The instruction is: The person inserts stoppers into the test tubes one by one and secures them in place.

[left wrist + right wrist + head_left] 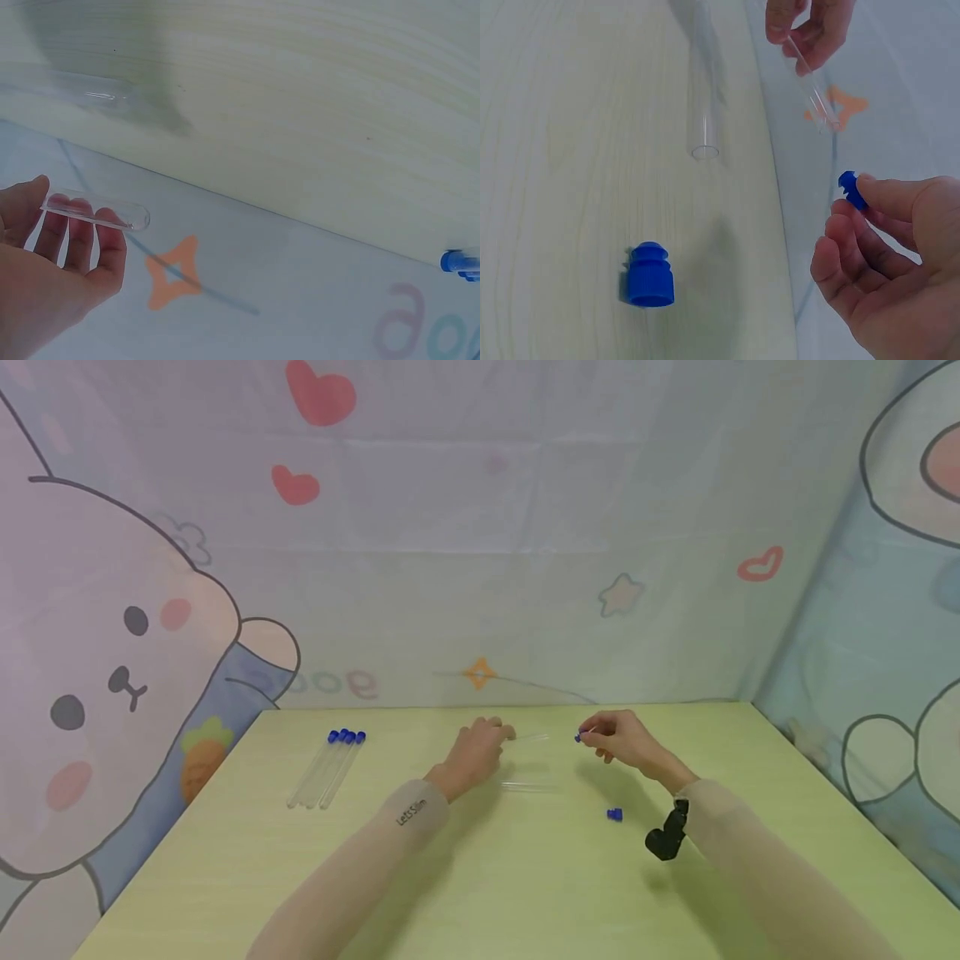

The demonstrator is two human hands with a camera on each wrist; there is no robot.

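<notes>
My left hand [474,752] holds a clear test tube [124,216] between thumb and fingers, above the table. In the right wrist view the tube's open mouth points toward my right hand [624,742]. That hand pinches a blue ribbed stopper [852,189] between thumb and fingertips, apart from the tube. Below, a second clear test tube [703,97] lies on the table with its mouth facing right. A second blue stopper [650,276] stands on the table, nearer to me and to the right.
Several test tubes with blue stoppers [327,768] lie side by side at the left of the pale table [225,877]. A printed cloth [525,527] hangs behind the table. A black device [666,837] is strapped at my right wrist.
</notes>
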